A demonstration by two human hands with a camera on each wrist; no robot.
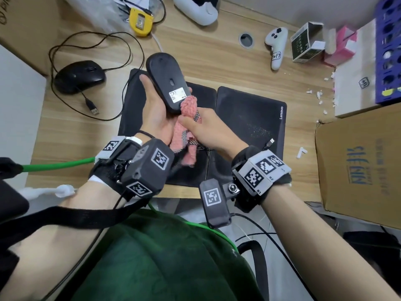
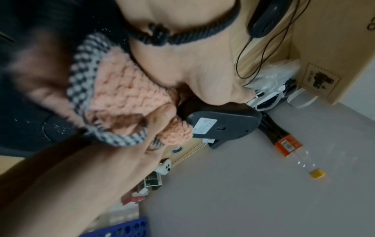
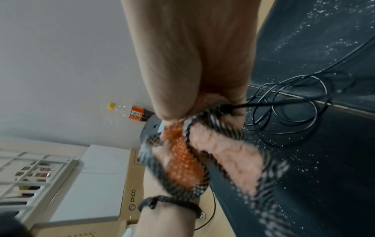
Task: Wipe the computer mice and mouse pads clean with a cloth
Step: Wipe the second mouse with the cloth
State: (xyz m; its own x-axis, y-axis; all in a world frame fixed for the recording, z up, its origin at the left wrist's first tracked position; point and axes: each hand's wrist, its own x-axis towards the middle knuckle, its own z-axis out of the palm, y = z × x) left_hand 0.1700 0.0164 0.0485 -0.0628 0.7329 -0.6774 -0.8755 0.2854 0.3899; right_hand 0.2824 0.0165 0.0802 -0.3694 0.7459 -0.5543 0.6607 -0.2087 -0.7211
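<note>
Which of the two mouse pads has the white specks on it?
The right mouse pad, the one marked Lenovo at its edge. White specks dot its middle, whereas the left mouse pad beside it shows none where it is not covered by the hands.

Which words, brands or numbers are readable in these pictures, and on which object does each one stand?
"Lenovo": on the right mouse pad, along its far right edge.
"PICO": on the cardboard box in the right wrist view.
"R1", "R2": on the right wrist marker block.
Label on the underside of the mouse held in the left hand: too small to read.
Blue print on the big cardboard box: not legible.
Dark small box: text too small.
</note>
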